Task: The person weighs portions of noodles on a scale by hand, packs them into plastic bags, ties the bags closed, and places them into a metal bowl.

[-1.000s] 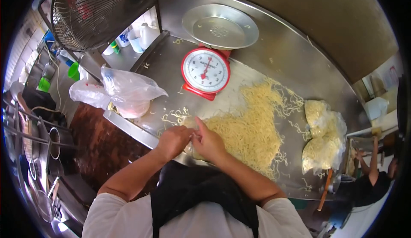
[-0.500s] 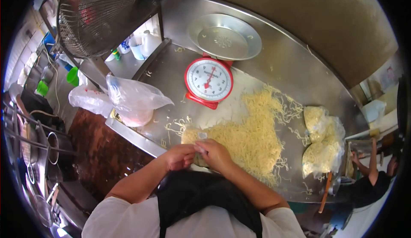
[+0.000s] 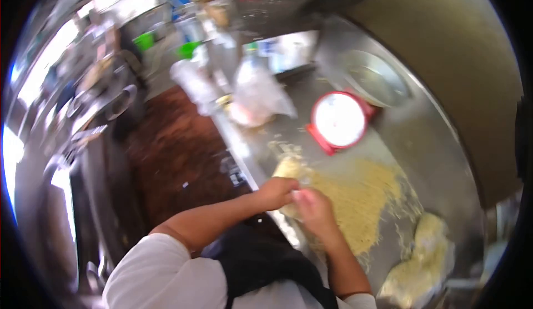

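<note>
My left hand (image 3: 276, 193) and my right hand (image 3: 315, 208) meet at the front edge of the metal table, both with fingers closed. Between and just beyond them is a clear plastic bag of noodles (image 3: 288, 168), and they seem to pinch its top. Motion blurs the fingers, the right ones most. Right of the bag, a wide layer of loose yellow noodles (image 3: 355, 209) covers part of the table (image 3: 427, 137). Farther back stands a red dial scale (image 3: 340, 119), its face washed out white.
A round metal pan (image 3: 373, 78) lies behind the scale. Filled bags of noodles (image 3: 416, 264) sit at the lower right. White plastic bags (image 3: 255, 95) rest on the table's left corner. A fan (image 3: 288, 3) hangs above; left lies a reddish-brown floor (image 3: 172, 148).
My view has swung left, so the table and scale appear farther right and tilted. My hands remain together at the bag. The picture is now blurred.
</note>
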{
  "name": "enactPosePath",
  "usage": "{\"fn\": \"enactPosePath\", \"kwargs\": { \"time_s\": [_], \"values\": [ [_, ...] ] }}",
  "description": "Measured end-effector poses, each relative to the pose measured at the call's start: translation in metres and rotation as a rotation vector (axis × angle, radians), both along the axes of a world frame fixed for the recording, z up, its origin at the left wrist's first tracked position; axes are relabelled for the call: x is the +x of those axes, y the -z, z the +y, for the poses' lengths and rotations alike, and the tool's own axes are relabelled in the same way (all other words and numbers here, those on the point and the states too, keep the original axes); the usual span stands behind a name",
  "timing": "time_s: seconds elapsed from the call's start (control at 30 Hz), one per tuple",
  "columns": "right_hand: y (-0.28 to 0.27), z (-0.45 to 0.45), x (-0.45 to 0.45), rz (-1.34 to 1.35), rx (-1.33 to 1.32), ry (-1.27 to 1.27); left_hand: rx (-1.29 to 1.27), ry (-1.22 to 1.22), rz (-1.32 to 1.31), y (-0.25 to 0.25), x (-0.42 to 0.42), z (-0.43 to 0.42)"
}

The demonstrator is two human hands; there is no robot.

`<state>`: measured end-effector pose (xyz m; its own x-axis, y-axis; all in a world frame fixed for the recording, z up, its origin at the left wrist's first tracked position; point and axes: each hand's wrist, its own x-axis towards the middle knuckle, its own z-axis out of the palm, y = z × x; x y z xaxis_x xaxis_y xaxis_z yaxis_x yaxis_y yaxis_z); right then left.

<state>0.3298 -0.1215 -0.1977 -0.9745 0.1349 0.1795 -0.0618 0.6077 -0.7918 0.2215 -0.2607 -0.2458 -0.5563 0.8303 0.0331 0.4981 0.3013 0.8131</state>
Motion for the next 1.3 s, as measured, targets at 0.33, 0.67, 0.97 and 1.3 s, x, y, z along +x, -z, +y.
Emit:
{"fn": "enactPosePath", "kwargs": {
  "time_s": [0.33,0.67,0.97,1.3],
  "values": [
    [0.027,-0.028,0.021,-0.301,-0.510,-0.163,0.228,-0.900,-0.354,-0.065,0.135,-0.189],
    [0.079,-0.206,0.065,-0.844,-0.296,-0.629,0.804,-2.101,0.247,-0.044,0.342,-0.432],
    [0.069,-0.292,0.073,-0.612,-0.131,-1.013,1.179,-2.366,0.700,-0.057,0.436,-0.542],
    [0.052,-0.171,0.103,-0.455,0.033,-0.510,0.788,-1.409,-0.175,-0.034,0.201,-0.406]
  ]
}}
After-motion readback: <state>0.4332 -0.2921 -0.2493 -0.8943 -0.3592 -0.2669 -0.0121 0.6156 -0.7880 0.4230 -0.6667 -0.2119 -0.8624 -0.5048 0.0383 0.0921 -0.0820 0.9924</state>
